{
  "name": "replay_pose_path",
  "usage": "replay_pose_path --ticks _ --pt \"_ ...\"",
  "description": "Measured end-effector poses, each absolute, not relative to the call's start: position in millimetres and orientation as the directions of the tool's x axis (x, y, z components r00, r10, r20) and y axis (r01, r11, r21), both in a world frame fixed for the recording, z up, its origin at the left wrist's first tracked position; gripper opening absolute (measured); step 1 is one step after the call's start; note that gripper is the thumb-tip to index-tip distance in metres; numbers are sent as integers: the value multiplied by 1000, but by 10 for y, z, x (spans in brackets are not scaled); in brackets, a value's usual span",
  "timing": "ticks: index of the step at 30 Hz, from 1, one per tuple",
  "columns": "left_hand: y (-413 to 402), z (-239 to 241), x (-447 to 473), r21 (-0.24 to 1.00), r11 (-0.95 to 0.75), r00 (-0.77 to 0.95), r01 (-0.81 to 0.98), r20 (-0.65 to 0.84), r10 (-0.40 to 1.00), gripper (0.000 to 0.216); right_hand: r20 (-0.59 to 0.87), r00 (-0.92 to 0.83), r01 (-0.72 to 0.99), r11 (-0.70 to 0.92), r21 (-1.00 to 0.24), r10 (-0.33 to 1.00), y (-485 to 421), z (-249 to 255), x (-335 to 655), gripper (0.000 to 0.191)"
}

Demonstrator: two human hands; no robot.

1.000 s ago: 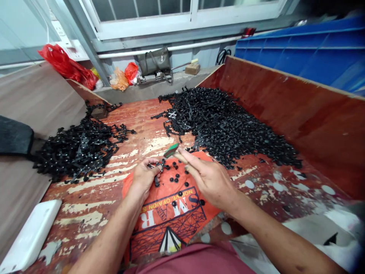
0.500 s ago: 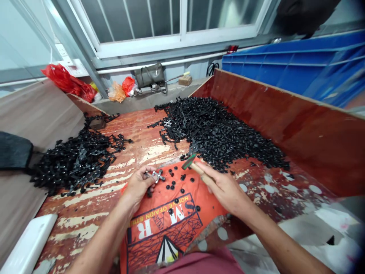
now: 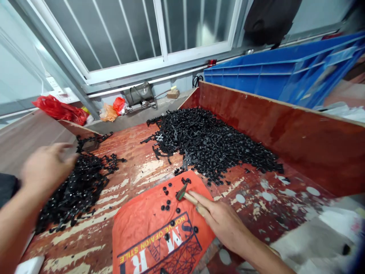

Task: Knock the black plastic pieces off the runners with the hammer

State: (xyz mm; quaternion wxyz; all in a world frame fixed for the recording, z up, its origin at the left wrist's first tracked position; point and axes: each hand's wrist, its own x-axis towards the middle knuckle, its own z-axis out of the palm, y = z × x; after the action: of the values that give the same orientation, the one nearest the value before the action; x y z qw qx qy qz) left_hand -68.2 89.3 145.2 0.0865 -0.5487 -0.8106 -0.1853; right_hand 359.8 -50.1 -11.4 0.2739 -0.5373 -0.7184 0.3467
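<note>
My right hand (image 3: 219, 215) is wrapped round the wooden handle of a small hammer (image 3: 181, 192), its greenish head low over an orange printed cloth (image 3: 137, 217). Several small round black pieces (image 3: 167, 207) lie scattered on that cloth near the hammer head. Blurred by motion, my left hand (image 3: 49, 163) is at the left, over the edge of a heap of black jointed parts (image 3: 82, 186). Its fingers look stretched out and apart, and I see nothing between them.
A larger heap of black parts (image 3: 211, 144) spreads over the worn red tabletop (image 3: 148, 171). A wooden side board (image 3: 273, 131) borders it, with a blue crate (image 3: 256, 80) beyond. Red bags (image 3: 61, 110) lie at the back left, and a white object (image 3: 30, 264) is at the lower left.
My left hand has left the cloth and swung left to the heap; the black jointed piece it held is no longer seen in it. The right hand still grips the hammer. The view has shifted.
</note>
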Motion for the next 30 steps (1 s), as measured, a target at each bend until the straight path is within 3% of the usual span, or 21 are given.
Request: replay_pose_path --ticks 1,2,5,8,12,21,24,26,28,30 --pt "969 1306 -393 226 190 -257 955 318 913 28 21 -271 584 181 -791 962 -495 -118 3599 43" --pt "1057 1138 -85 326 30 -122 945 264 957 18 21 -271 581 181 -793 962 -488 -119 3602 43" --pt "1372 616 806 453 -155 105 878 134 985 10 20 -279 573 183 -799 960 -465 -109 3615 45" --pt "1671 226 1442 468 -122 98 875 75 992 4 12 -273 592 178 -786 962 -453 -99 3618 45" --pt "1820 -39 1726 483 -5 4 875 4 1000 21 28 -254 611 183 -771 967 -458 -104 3616 46" --pt "1217 83 942 726 9 56 688 -65 996 13 -43 -292 570 138 -810 955 -405 -111 3650 43" --pt "882 258 734 878 106 82 467 -163 983 25 -26 -322 501 147 -853 946 -394 -142 3666 43" --pt "634 351 670 965 221 136 144 -241 961 33 -34 -318 477 129 -869 947 -390 -186 3687 42" --pt "392 410 674 942 304 197 -141 -274 941 52 -75 -286 463 69 -883 955 -380 -220 3706 44" --pt "181 438 747 902 331 235 -277 -270 934 58 -104 -228 435 6 -901 968 -359 -202 3703 42"
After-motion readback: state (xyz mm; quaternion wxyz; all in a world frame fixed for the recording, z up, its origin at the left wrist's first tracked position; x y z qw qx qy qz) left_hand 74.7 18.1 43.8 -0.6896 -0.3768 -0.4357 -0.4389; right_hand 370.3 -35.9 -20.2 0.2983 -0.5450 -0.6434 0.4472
